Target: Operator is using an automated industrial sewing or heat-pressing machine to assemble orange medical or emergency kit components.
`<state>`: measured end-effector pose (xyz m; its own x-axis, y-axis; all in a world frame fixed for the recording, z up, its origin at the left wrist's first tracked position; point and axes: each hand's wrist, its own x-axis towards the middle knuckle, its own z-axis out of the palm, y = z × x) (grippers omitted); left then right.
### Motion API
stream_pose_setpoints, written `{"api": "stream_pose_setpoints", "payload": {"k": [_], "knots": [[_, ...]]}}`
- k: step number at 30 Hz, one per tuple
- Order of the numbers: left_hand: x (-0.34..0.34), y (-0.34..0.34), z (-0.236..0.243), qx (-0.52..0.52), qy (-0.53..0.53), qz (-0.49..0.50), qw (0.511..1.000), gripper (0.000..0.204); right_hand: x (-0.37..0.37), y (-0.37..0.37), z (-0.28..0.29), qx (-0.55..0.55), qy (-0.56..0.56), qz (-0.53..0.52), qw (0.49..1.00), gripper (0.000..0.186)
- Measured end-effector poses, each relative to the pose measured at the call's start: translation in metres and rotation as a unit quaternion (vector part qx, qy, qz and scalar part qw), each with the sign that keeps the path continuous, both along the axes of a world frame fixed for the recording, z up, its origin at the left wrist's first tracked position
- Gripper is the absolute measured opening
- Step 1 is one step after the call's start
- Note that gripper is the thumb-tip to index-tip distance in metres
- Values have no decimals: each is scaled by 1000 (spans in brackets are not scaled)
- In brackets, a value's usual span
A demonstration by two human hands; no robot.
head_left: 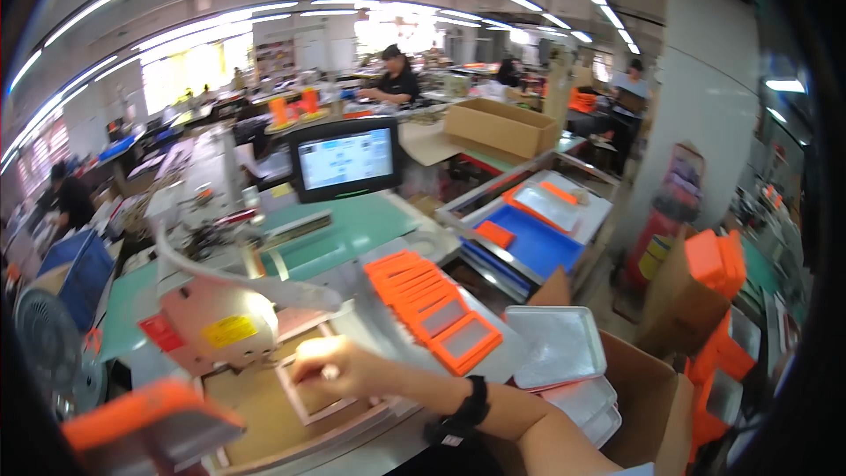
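Orange-edged with a grey panel, a flat, tilted piece (145, 427) blurred by motion lies well to the left of the right hand (339, 366), at the near edge of the view; the left hand cannot be clearly made out around it, so its grip cannot be told. Fingers bent and drawn together, the right hand reaches over a pale, narrow-edged rectangular frame (293, 395) on a brown board (251, 419); a small whitish spot shows at its fingers, but whether it has hold of anything cannot be told. Just left of this hand stands a white machine head (216, 322) with yellow and red labels. Beyond and to the right of it, flat orange pieces with grey panels (432, 310) overlap in a row on a grey surface (493, 358). Farther beyond, a shallow blue plastic tray (542, 251) bears a small orange piece (495, 234). Right of the wrist, grey rounded-corner panels (555, 348) are stacked at an open brown cardboard box (648, 379); farther right, another cardboard box (674, 304) has orange pieces (716, 260) at its top.
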<state>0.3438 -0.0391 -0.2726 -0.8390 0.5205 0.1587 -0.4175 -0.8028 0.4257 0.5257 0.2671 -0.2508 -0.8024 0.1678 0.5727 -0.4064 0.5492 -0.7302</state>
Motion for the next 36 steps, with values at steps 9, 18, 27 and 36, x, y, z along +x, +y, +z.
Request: {"api": "stream_pose_setpoints", "payload": {"k": [9, 18, 27, 36], "knots": [[5, 65, 6, -2, 8, 48, 999, 43, -23, 20, -6, -158, 6, -167, 973, 9], [19, 67, -7, -30, -40, 64, 997, 43, -24, 10, -7, -295, -7, -138, 946, 7], [28, 74, -1, -55, -5, 112, 992, 39, -31, 16, -23, -356, 19, -128, 925, 10], [-11, 39, -14, -29, -21, 185, 982, 29, -20, 0, -15, -323, -68, -38, 943, 10]]}}
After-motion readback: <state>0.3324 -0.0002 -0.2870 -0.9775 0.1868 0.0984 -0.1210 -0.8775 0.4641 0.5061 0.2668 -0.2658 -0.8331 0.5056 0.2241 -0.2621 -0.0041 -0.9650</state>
